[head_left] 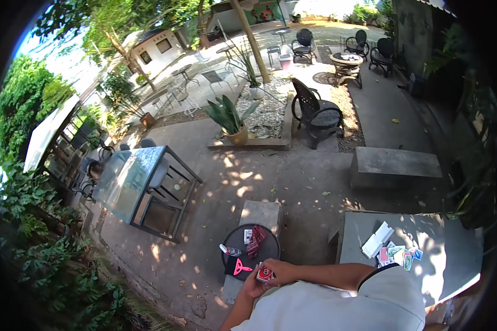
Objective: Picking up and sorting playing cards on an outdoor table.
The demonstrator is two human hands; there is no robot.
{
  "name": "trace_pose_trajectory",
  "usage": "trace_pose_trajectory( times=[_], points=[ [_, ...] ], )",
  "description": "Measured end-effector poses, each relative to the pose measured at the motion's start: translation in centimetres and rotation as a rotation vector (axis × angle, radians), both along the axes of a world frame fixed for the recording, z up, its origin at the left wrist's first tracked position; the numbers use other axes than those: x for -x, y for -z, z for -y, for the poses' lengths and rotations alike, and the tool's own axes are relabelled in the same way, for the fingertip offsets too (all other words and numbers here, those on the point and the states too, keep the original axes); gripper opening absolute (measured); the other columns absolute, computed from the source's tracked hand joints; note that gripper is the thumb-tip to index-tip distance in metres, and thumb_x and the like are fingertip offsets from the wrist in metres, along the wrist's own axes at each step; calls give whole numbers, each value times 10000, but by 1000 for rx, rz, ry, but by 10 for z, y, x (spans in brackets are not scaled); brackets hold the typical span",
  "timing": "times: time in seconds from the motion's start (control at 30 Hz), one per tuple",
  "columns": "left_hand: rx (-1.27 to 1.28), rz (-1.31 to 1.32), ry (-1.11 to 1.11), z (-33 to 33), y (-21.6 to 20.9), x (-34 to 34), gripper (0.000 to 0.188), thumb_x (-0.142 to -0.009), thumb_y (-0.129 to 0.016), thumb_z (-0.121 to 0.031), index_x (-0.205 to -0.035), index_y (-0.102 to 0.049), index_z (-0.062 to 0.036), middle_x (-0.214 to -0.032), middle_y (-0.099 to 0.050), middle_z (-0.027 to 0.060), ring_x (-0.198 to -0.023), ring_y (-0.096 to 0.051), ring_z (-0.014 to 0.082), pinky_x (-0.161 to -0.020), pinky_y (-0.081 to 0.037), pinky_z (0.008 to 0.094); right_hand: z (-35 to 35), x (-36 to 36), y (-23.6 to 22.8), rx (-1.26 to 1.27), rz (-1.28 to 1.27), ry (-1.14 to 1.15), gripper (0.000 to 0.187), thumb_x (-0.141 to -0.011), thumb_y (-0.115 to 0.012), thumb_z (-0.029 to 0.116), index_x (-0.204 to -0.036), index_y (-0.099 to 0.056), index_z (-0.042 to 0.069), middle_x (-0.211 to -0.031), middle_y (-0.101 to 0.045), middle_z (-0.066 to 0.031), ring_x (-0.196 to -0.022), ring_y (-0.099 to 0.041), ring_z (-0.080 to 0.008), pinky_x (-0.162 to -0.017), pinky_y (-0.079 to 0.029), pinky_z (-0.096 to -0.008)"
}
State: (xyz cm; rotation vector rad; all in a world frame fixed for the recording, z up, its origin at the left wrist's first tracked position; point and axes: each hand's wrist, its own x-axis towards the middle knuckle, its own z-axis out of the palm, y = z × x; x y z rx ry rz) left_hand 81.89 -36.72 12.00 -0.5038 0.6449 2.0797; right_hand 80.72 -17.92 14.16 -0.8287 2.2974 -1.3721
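Note:
In front of my body I hold a small stack of red-and-white playing cards (265, 273) between both hands. My left hand (252, 286) is wrapped under and around the stack. From the right, my right hand (282, 272) grips its other side. Just beyond lies a round dark tabletop or tray (268, 252). On it rest a pink T-shaped tool (241, 267), a dark cloth (230, 265), a clear bottle (231, 251), a red patterned cloth (255, 243) and a small white pack (248, 236). The pink tool is nearest to my left hand.
At right, a grey table (359, 220) bears a white tray (377, 240) and scattered coloured cards (395, 255). A concrete bench (396, 168) stands behind it. To the left is a glass-topped table (128, 179); ahead are a potted plant (237, 135) and a black chair (317, 116).

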Motion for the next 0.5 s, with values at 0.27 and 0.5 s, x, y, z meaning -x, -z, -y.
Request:
trace_pose_trajectory(
  times=[0.27, 0.5],
  points=[
    [99, 46, 407, -71, 25, 81, 505, -923, -374, -539, -1182, -512, -128, -1055, -613, 82, -887, -621, 244, -669, -542, 374, -73, 14, 4, -6, 36, 320, 616, -644, -755, 293, -1128, -458, 54, -1130, -493, -171, -1077, -506, -352, -900, -431, -416],
    [-31, 120, 677, -158, 24, 163, 461, -893, -505, -475, -1182, -510, -116, -1121, -587, 64, -976, -589, 251, -709, -539, 416, -127, 29, 3, 48, -96, 705, 554, -679, -738, 287, -1106, -475, 51, -1111, -499, -162, -1066, -513, -335, -886, -444, -391]
  ],
)
